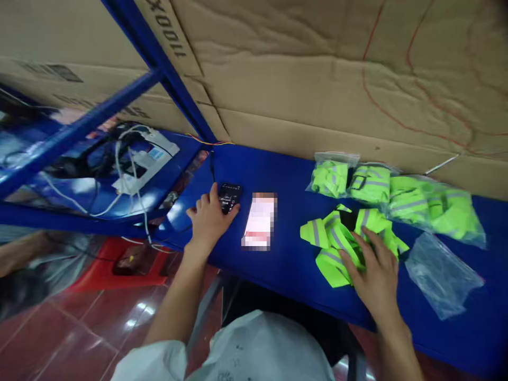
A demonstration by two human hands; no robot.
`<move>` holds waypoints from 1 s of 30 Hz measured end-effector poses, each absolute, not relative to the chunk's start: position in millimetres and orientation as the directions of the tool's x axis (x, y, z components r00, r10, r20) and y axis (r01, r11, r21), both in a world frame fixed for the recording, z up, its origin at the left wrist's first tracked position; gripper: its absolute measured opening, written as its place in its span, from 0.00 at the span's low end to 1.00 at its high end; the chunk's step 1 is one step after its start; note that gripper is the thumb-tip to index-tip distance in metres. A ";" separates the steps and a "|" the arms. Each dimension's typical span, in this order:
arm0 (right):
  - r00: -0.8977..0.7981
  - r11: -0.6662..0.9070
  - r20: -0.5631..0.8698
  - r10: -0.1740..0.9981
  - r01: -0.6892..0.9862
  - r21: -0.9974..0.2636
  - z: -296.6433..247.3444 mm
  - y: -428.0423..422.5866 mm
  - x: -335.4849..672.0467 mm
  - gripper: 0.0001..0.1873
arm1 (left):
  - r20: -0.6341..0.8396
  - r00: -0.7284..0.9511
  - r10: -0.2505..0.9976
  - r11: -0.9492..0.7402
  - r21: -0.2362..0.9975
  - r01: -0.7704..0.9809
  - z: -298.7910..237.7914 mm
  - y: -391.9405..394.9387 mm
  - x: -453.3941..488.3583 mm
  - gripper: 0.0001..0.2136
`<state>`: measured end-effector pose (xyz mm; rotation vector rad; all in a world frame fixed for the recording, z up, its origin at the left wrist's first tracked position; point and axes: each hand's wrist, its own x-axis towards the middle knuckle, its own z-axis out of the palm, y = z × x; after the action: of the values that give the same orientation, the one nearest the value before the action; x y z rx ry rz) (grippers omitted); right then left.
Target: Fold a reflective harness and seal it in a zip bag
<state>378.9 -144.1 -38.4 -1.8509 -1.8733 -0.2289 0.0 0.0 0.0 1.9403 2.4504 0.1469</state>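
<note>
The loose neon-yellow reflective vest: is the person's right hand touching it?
Touching. The head view shows the right hand lying on the loose vest, its fingers pressed flat onto the fabric with no gap.

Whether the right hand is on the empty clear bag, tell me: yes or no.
No, the right hand rests on the loose yellow vest; the empty bag lies apart beside it.

The white slip (260,221) between the two grips is blurred into blocks, so its print is unreadable. The left grip (208,219) covers the near left corner of the black device (230,194), whose key markings are too small to read. The right grip (375,275) hides part of the loose neon vest (331,243). The desk (286,174) runs off the right edge.
</note>
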 end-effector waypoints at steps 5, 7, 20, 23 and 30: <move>0.051 0.086 0.463 0.885 0.959 -0.270 -41.1 -145.5 381.9 0.26 | 0.043 -0.245 0.969 0.242 0.068 0.968 0.3 14.8 9.0 0.39; 0.054 0.083 0.455 0.889 0.958 -0.276 -41.8 -146.9 381.1 0.26 | 0.030 -0.259 0.965 0.257 0.066 0.964 -0.2 19.3 9.3 0.38; 0.071 0.060 0.421 0.904 0.955 -0.291 -37.7 -151.6 377.8 0.26 | -0.066 -0.332 0.941 0.337 0.114 0.934 9.7 49.1 12.9 0.41; 0.060 0.093 0.447 0.892 0.945 -0.313 -34.1 -153.8 377.1 0.25 | -0.066 -0.300 0.951 0.306 0.105 0.946 16.4 41.7 9.2 0.40; 0.250 -0.116 0.482 0.840 0.950 -0.291 -29.4 -166.3 375.1 0.28 | 0.265 0.293 0.919 -0.375 0.350 0.858 17.6 -63.7 70.4 0.32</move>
<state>375.1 -166.3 -29.4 -1.9883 -1.6220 -0.2664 70.4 -63.7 17.6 2.4098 1.6681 0.6439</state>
